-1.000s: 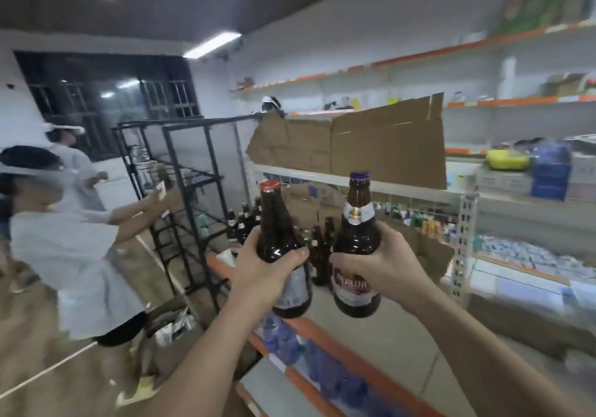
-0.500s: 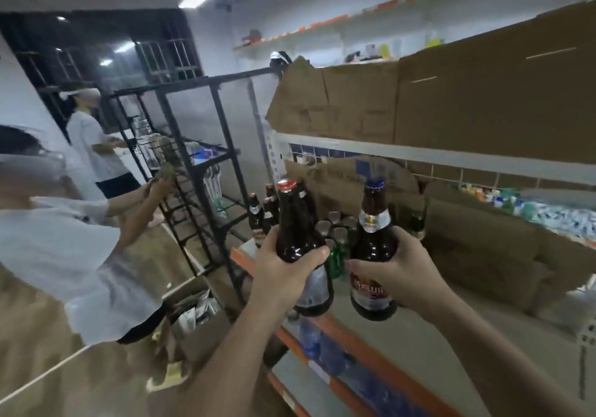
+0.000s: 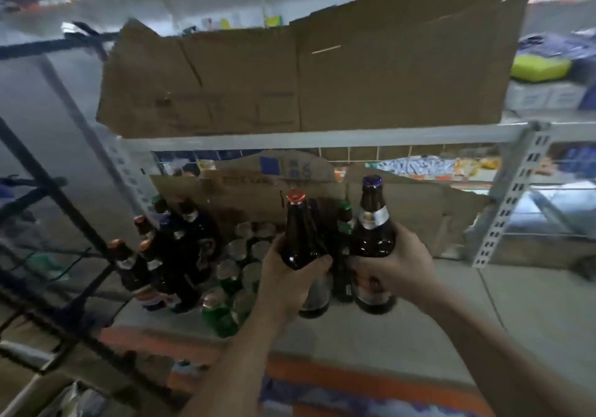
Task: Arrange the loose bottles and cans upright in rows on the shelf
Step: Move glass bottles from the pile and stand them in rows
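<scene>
In the head view, the left hand (image 3: 292,283) curls round the body of a dark bottle with a red cap (image 3: 301,233), thumb across the front of the glass. The right hand (image 3: 392,265) grips a second brown bottle, purple-capped (image 3: 372,223), with a pale neck label; its fingers wrap over the lower label. Both bottles are upright and side by side, close together, low over the grey shelf (image 3: 451,320); whether their bases touch the board I cannot tell, as the picture is blurred there. Between and just behind them stands a slim bottle with a green cap (image 3: 344,210).

To the left on the same shelf a cluster of dark bottles (image 3: 174,255) stands upright near the end post, some with orange caps. Between that cluster and the left hand sit green cans (image 3: 232,281), upright and packed in rows, their silver tops showing; the nearest are just beside the left wrist.

A torn sheet of cardboard (image 3: 419,213) leans along the back of the shelf behind the bottles. On the level above, a large flattened carton (image 3: 322,71) stands on edge and fills most of that bay. A perforated grey upright (image 3: 512,197) closes the bay on the right. A black rack (image 3: 48,191) stands at the left. The front lip of the shelf is orange (image 3: 354,381)
</scene>
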`<state>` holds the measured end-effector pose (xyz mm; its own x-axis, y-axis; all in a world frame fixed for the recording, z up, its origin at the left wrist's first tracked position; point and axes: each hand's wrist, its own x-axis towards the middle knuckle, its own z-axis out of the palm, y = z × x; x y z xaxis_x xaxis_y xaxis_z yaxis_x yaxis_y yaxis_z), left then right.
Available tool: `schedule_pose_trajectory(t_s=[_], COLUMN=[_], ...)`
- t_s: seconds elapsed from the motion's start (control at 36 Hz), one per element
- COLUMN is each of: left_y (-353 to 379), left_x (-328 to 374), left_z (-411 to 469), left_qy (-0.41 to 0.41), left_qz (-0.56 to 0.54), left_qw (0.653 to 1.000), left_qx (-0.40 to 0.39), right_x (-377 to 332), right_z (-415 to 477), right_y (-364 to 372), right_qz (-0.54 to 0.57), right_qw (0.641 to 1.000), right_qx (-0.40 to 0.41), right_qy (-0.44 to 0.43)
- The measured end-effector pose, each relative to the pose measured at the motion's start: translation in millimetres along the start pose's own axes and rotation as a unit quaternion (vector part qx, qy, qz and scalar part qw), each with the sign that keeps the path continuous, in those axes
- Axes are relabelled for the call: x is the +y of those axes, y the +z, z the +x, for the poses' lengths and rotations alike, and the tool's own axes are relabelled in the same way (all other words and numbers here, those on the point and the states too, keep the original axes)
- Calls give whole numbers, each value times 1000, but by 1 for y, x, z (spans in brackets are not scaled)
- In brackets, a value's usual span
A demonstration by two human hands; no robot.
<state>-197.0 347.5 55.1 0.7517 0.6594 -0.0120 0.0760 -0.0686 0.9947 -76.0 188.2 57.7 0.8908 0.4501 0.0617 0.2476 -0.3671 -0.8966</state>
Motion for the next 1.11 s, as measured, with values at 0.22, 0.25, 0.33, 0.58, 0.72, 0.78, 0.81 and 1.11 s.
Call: schedule_pose_trajectory(t_s=[0.22, 0.25, 0.33, 0.58, 0.72, 0.78, 0.81, 1.11], left_y=[-11, -14, -21, -33, -29, -24, -22, -10], left_x=[-27, -31, -44, -79, -100, -106, -109, -136], left_z=[32, 34, 38, 30, 22, 22, 23, 26], left_qy=[-7, -10, -22, -20, -55, -59, -60, -63], left_qz=[22, 18, 13, -11, -25, -26, -25, -1], left_qw=[993, 994, 994, 994, 993, 994, 994, 997], left_qx=[-116, -112, -107, -105, -98, -90, -82, -48], right_x=[11, 13, 26, 57, 62, 62, 66, 96], right_z=[-14, -17, -21, -22, -22, -22, -22, -15], right_y=[33, 39, 59, 94, 98, 100, 101, 114], right_qz=[83, 88, 81, 22, -2, -1, -1, -5], right_qw=[995, 994, 994, 994, 995, 993, 992, 991], right_qx=[47, 54, 52, 40, 50, 61, 60, 36], right_qy=[17, 21, 52, 98, 90, 104, 108, 128])
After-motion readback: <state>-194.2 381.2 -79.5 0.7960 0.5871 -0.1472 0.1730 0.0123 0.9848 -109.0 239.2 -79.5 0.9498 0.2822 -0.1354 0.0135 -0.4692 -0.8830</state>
